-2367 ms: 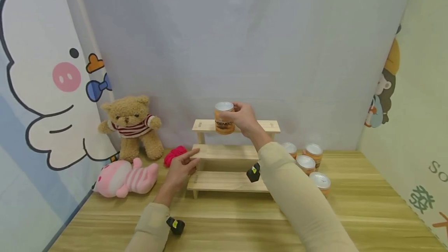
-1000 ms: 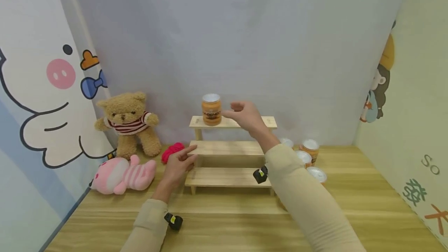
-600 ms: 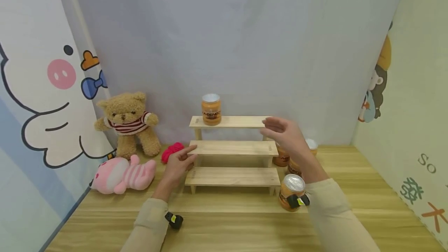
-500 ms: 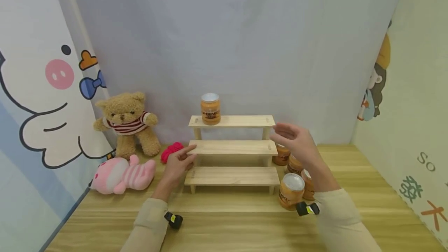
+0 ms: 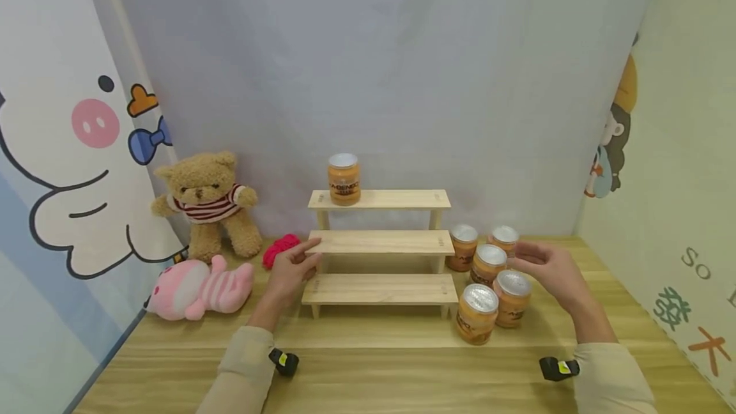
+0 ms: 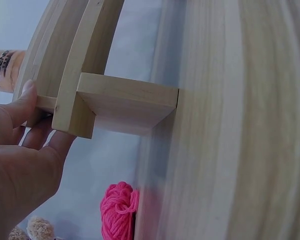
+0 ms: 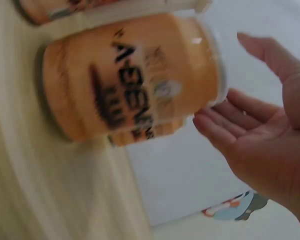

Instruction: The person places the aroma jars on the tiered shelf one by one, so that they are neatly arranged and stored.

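Observation:
A three-tier wooden display shelf (image 5: 381,243) stands on the table. My left hand (image 5: 293,268) holds the left end of its middle board; in the left wrist view the thumb (image 6: 26,102) and fingers meet the board end. One orange jar (image 5: 344,179) with a silver lid stands upright on the left of the top tier. To the right of the shelf, several matching jars stand on the table, among them a front jar (image 5: 476,314) and one behind it (image 5: 511,299). My right hand (image 5: 549,268), fingers apart and holding nothing, is beside these jars; the right wrist view shows a jar (image 7: 135,77) near its fingertips.
A teddy bear (image 5: 209,203) in a striped top sits at the back left. A pink plush toy (image 5: 201,289) lies before it, and a ball of pink yarn (image 5: 280,251) is beside the shelf. A grey curtain (image 5: 368,69) hangs behind.
The right hand set the jar on the top tier, let go, and moved right and down to the jars. The left hand stays at the middle board.

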Demonstrator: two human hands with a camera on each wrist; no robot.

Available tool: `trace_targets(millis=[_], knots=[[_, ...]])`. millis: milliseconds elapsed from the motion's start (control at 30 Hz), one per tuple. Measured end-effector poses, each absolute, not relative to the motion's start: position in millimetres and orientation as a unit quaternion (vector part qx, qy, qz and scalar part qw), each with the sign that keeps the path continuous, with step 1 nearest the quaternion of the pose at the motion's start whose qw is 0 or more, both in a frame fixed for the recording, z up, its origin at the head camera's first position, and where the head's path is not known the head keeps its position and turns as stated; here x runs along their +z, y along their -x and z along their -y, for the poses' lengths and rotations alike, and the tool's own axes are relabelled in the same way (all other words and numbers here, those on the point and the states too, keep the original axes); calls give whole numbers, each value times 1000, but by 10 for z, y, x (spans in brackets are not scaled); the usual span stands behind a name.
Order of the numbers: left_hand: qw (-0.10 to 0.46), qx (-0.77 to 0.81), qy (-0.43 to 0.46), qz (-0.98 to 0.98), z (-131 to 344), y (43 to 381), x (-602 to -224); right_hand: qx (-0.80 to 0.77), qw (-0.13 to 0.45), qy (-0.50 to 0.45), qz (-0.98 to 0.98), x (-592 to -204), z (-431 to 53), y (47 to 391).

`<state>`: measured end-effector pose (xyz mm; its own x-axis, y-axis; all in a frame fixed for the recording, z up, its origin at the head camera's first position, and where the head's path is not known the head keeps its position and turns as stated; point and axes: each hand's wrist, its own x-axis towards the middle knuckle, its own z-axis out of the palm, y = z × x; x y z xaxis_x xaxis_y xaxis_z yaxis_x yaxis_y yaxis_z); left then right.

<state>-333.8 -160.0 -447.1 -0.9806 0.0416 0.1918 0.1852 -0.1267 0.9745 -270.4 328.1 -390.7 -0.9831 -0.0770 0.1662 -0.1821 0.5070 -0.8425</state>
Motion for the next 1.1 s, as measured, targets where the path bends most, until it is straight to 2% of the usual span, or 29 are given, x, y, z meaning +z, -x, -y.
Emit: trace_targets(millis=[367, 700, 1100], knots=[[51, -750, 82, 655, 1582, 3344, -4456, 482, -5, -162, 861, -4195, -3563, 2729], [53, -749, 81, 655, 1597, 3325, -4452, 544, -86, -225, 804, -4406, -3590, 2788], [47, -731, 77, 676, 1628, 3306, -4453, 546, -47, -187, 815, -4455, -3647, 2757]])
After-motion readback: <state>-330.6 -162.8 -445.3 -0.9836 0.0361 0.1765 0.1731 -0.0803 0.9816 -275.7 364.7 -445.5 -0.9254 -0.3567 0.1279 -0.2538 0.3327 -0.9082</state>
